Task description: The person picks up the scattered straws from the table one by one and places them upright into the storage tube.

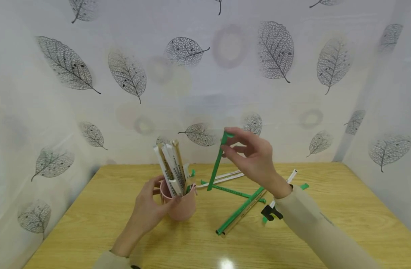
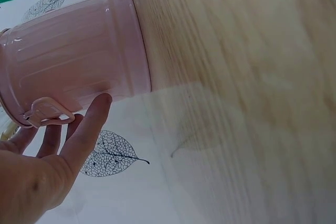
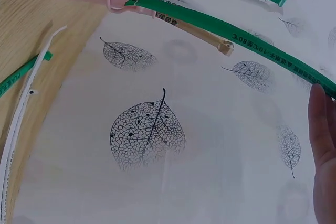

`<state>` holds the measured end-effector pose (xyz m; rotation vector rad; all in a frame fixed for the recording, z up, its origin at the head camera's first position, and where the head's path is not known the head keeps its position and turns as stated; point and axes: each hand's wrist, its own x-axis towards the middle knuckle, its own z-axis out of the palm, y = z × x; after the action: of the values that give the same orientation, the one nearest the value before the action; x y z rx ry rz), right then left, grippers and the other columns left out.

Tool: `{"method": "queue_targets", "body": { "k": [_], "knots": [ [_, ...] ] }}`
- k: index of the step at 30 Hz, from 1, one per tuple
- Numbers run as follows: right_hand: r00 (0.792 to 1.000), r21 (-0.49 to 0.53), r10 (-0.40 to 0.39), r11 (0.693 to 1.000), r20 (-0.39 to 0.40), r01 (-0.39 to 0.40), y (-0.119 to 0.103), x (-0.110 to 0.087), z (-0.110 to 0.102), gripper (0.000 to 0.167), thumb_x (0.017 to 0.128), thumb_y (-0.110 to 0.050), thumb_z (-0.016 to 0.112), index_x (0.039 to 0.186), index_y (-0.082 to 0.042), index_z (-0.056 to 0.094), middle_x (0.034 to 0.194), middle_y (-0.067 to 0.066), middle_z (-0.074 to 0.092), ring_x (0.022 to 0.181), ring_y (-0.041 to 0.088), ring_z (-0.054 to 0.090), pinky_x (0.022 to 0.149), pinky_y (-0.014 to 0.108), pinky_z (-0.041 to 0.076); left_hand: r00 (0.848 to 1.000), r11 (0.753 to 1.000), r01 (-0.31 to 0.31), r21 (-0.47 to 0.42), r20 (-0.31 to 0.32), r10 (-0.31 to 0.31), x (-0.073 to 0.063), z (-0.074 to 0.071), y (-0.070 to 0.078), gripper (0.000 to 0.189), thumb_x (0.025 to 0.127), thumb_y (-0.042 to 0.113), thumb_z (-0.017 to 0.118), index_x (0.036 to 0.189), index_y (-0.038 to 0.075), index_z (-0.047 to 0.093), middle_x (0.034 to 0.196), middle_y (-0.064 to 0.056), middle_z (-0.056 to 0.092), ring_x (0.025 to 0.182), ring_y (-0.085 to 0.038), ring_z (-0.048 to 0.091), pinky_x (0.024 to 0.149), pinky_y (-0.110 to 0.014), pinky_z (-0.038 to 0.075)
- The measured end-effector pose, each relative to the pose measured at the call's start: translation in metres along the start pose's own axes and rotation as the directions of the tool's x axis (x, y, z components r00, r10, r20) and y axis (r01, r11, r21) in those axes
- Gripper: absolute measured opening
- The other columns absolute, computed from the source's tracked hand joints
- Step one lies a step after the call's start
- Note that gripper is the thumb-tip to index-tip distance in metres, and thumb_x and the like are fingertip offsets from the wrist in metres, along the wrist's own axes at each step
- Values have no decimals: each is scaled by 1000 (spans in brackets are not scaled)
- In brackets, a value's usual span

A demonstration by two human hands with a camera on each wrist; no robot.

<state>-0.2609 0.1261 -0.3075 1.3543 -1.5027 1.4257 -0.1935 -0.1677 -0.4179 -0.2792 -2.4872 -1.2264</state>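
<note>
A small pink bucket stands on the wooden table, filled with several paper-wrapped straws in white, brown and green. My left hand grips the bucket from its left side, thumb at the front near the rim and fingers toward the back. In the left wrist view, fingertips touch the bucket's wall beside its wire handle. Raised to the right of the bucket, my right hand pinches the top of a green wrapped straw. This straw hangs down at a slant, its lower end beside the bucket.
On the table right of the bucket lie a green wrapped straw, another green one alongside a brown one, and white ones behind. A black object is by my right sleeve. A leaf-patterned sheet hangs behind the table.
</note>
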Motion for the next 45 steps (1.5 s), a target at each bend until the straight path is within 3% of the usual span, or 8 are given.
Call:
{"method": "queue_targets", "body": {
  "k": [3, 8, 13, 22, 25, 29, 37, 45],
  "knots": [
    [999, 8, 21, 1000, -47, -21, 4, 7, 4, 48, 80, 23, 69, 126, 14, 60, 99, 13, 72, 88, 10, 73, 65, 36, 64, 1000, 1000, 4, 1, 1, -4, 0, 0, 0, 74, 85, 37, 84, 144, 9, 50, 131, -14, 59, 113, -33, 64, 89, -51, 58],
    [994, 54, 43, 998, -99, -37, 11, 17, 13, 46, 83, 22, 67, 128, 10, 62, 105, -1, 73, 91, 10, 73, 67, 39, 65, 1000, 1000, 8, 3, 3, -8, 0, 0, -1, 74, 85, 38, 84, 144, 10, 49, 132, -14, 59, 113, -33, 64, 89, -51, 58],
    [991, 79, 75, 995, -113, -66, 17, 21, 23, 42, 85, 20, 66, 126, 15, 59, 105, -4, 73, 91, 9, 74, 67, 42, 64, 1000, 1000, 8, 2, 3, -8, 1, 0, -1, 74, 84, 38, 84, 143, 10, 50, 132, -14, 59, 113, -32, 64, 89, -51, 58],
    [994, 57, 87, 995, -69, -83, 21, 22, 38, 42, 84, 22, 67, 124, 18, 58, 97, 30, 68, 92, 6, 72, 67, 45, 64, 1000, 1000, 9, -8, 6, -9, 0, 0, -2, 74, 84, 38, 84, 144, 12, 50, 135, -13, 59, 114, -32, 63, 88, -50, 58],
    [995, 67, 81, 995, -54, -77, 20, 24, 41, 42, 83, 22, 67, 123, 19, 57, 96, 31, 68, 91, 7, 72, 65, 48, 64, 1000, 1000, 11, -10, 6, -11, 0, 0, -2, 73, 84, 38, 84, 144, 11, 50, 136, -14, 59, 114, -32, 63, 88, -50, 58],
    [995, 56, 101, 993, -2, -101, 20, 21, 46, 41, 83, 21, 68, 123, 17, 59, 97, 30, 70, 89, 10, 72, 67, 44, 65, 1000, 1000, 11, -5, 7, -11, -1, 0, -1, 73, 85, 38, 84, 144, 11, 50, 136, -14, 58, 114, -33, 63, 87, -50, 58],
    [985, 25, 149, 988, 82, -151, 28, -1, 55, 39, 86, 18, 68, 124, 13, 62, 96, 25, 71, 83, 31, 73, 66, 32, 64, 1000, 1000, 17, -5, 11, -17, -1, 0, -2, 73, 86, 37, 83, 145, 11, 49, 136, -14, 58, 115, -33, 63, 88, -50, 57],
    [964, 6, 208, 977, 166, -212, 35, -23, 62, 38, 88, 14, 68, 126, 10, 62, 101, 24, 73, 84, 31, 74, 68, 32, 65, 999, 999, 35, -9, 18, -35, 0, 0, -4, 76, 84, 40, 84, 146, 14, 48, 138, -11, 56, 117, -32, 61, 90, -52, 56]
  ]
}}
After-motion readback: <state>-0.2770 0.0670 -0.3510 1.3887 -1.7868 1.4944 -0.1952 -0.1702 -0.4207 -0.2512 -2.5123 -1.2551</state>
